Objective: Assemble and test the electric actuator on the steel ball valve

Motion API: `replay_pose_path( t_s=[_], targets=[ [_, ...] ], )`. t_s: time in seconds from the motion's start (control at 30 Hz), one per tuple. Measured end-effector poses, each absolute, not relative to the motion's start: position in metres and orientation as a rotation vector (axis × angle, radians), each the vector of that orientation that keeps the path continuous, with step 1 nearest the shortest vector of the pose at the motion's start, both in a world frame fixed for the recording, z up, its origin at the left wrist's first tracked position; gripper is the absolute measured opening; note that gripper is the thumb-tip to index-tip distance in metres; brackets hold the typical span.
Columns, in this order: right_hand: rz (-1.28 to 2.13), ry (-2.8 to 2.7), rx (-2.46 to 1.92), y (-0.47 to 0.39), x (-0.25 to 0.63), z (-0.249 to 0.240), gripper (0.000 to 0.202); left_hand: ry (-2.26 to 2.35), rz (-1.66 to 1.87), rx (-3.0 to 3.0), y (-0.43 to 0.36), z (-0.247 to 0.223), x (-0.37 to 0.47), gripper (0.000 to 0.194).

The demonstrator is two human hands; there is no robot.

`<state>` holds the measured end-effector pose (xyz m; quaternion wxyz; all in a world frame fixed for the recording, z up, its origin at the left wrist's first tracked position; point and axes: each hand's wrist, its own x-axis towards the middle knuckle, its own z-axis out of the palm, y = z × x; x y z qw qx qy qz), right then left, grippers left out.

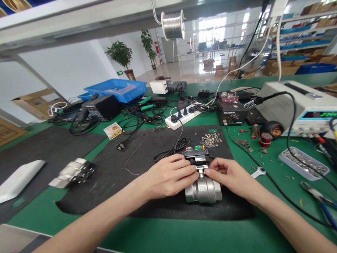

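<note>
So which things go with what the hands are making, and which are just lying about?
Seem part of it:
metal valve, between left hand and right hand
black unit above it

Probably just lying about:
blue tray
picture card
pliers

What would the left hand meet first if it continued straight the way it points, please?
The left hand would probably meet the metal valve first, around its neck; depth is unclear.
</note>
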<state>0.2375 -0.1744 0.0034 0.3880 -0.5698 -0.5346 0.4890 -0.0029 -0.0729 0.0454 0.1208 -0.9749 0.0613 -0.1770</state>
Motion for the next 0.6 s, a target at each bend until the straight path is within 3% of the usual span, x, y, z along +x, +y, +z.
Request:
replay_pose_path(
  t_s=[0.6],
  targets=[
    [1.219,-1.389,-1.475,-0.1748,0.238,0.0013,0.036,0.205,-0.6,-2.855,-0.0735,0.0426,-0.0058,0.024]
  ],
)
